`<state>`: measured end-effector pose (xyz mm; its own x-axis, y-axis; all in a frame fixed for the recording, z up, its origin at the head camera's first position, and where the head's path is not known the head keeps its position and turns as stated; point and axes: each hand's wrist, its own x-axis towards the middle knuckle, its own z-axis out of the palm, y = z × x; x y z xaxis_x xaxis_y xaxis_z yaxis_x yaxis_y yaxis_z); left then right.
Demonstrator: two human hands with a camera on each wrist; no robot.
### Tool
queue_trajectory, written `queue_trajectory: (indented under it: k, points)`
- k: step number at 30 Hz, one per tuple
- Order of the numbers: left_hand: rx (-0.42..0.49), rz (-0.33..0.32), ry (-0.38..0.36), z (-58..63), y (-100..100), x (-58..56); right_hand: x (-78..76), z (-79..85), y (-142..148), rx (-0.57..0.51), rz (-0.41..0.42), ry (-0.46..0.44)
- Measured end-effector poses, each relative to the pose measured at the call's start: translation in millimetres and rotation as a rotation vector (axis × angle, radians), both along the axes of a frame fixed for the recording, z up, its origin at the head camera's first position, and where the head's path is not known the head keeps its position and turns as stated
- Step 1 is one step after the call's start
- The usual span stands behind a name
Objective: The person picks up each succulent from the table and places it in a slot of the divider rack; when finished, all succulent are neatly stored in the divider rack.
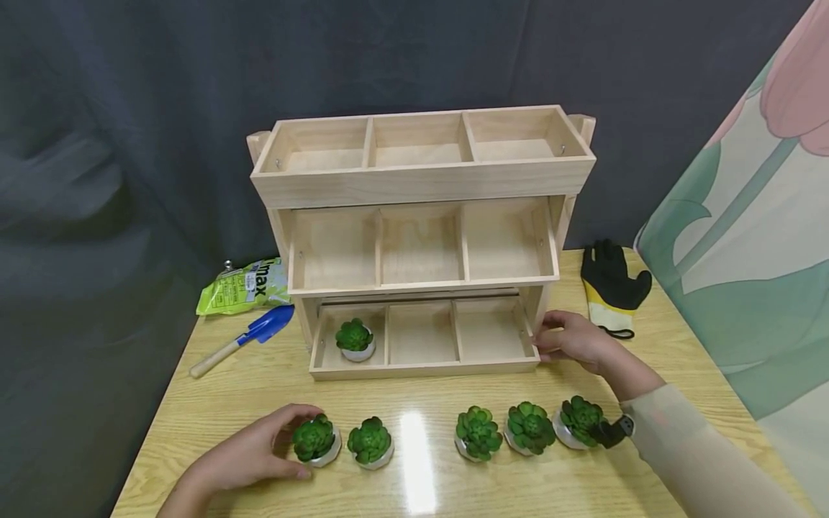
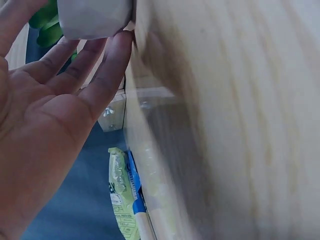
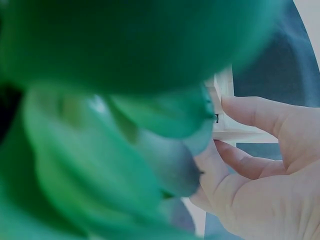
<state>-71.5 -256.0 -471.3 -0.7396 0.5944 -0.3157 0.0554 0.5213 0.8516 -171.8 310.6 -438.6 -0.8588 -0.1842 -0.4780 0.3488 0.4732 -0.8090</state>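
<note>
My left hand (image 1: 249, 450) is spread around a small potted succulent (image 1: 314, 437) at the front left, fingers behind it and thumb in front. In the left wrist view, fairly straight fingers (image 2: 95, 85) reach the white pot (image 2: 95, 17). My right hand (image 1: 576, 342) pinches the right end of the bottom tray (image 1: 424, 370) of a three-tier wooden planter stand (image 1: 424, 188). The right wrist view has the thumb and a finger at the tray's corner, partly hidden by blurred green leaves (image 3: 100, 165). One potted succulent (image 1: 355, 337) sits in the bottom tray's left compartment.
More potted succulents stand along the front: one (image 1: 370, 442) beside the left hand, then several (image 1: 479, 434) below the right forearm. Left of the stand lie a blue trowel (image 1: 268, 325) and a green bag (image 1: 242, 289). A black-and-yellow work glove (image 1: 612, 284) lies at right.
</note>
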Motion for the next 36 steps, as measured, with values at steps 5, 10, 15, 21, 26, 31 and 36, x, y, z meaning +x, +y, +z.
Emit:
queue_trajectory:
  k: [5, 10, 15, 21, 26, 31, 36]
  points:
    - [-0.008, 0.017, 0.007, -3.4, 2.2, -0.3, -0.1, -0.1, -0.2, 0.003, -0.001, -0.003]
    - [0.006, 0.018, 0.003, -5.8, 2.7, -1.0, -0.2, -0.1, 0.0, 0.003, -0.006, -0.006]
    - [0.015, 0.017, -0.001, -6.8, 2.5, -1.3, 0.2, -0.6, 0.8, -0.001, -0.004, -0.004]
    - [0.025, 0.023, -0.015, -6.9, 2.6, -0.9, 0.2, -1.1, 0.7, -0.004, 0.001, 0.000]
    - [0.050, 0.025, -0.031, -5.8, 2.6, -0.4, 1.3, 1.4, -0.8, 0.000, 0.002, 0.000]
    - [0.096, 0.023, -0.059, -5.0, 2.8, 0.1, 1.2, 2.7, -2.1, 0.008, -0.004, -0.005]
    - [0.082, 0.049, -0.050, -2.4, 2.5, 1.3, 1.4, 3.2, -0.9, 0.003, 0.001, -0.002]
